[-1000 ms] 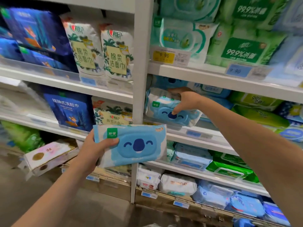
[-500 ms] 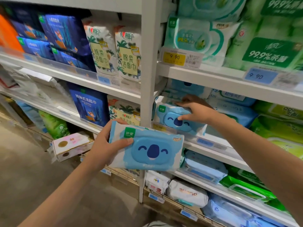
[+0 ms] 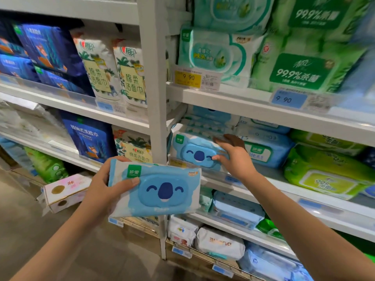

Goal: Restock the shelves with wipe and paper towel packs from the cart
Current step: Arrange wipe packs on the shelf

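Currently, a wipe pack (image 3: 162,194), long axis horizontal, is gripped by the left hand (image 3: 100,191); a shelved pack (image 3: 190,152) is touched by the straight-fingered right hand (image 3: 235,159).

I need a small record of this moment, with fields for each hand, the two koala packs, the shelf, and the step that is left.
left hand: grips the held koala pack by its left end, in front of the shelf post
right hand: touches the shelved koala pack, fingers on top, thumb on its front
place of shelved koala pack: left end of the middle shelf, beside a blue pack
step left: held koala pack not yet on the shelf
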